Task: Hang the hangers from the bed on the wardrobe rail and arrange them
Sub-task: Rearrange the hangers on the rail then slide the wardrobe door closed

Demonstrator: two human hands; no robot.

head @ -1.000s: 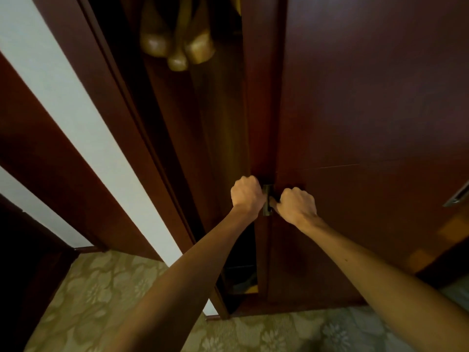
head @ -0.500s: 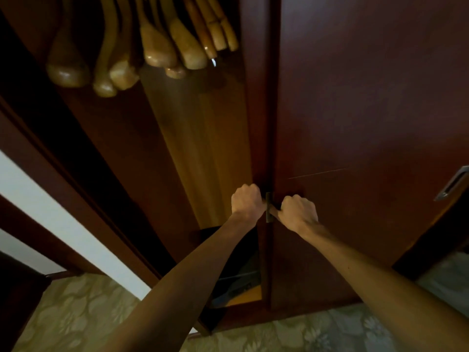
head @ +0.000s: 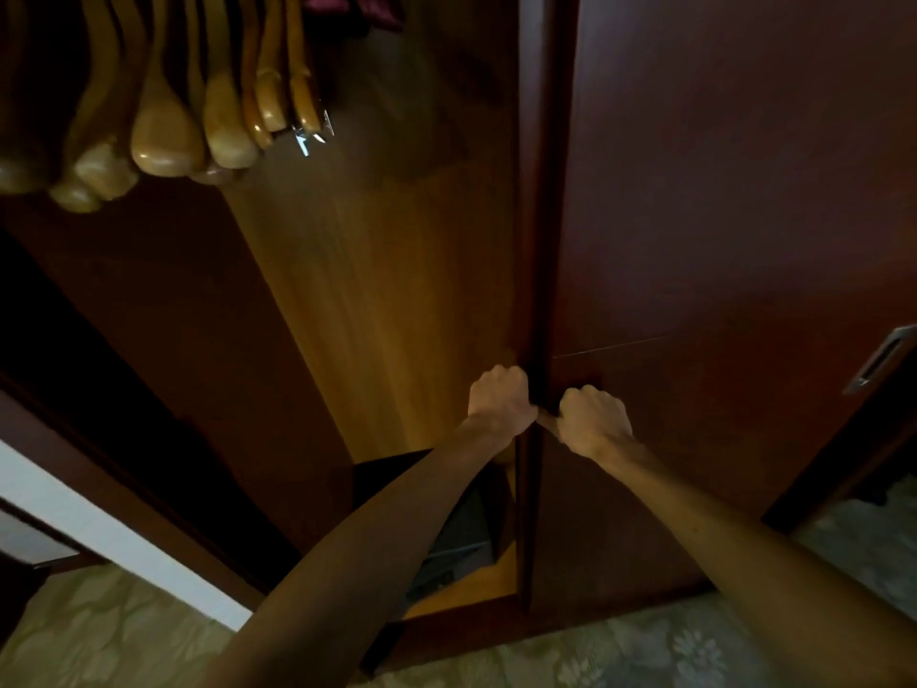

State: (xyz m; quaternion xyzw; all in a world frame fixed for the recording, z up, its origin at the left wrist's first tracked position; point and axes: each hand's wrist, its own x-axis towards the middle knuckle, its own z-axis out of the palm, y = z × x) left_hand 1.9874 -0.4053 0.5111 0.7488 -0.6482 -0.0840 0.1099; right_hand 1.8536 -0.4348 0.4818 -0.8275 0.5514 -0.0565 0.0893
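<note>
Many wooden hangers (head: 168,141) already hang inside the wardrobe, top left. The left hand (head: 501,402) and the right hand (head: 590,422), fingers curled, grip the door edge (head: 541,290). The hanging looks mostly done. Maybe only the doors are left.

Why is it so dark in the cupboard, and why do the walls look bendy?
Head view: light falls only on the wardrobe's back panel and the wooden hangers, so the sides stay in shadow; the wide-angle lens bends the door edges; the metal clips glint; both hands, left hand and right hand, look sharp.
</note>
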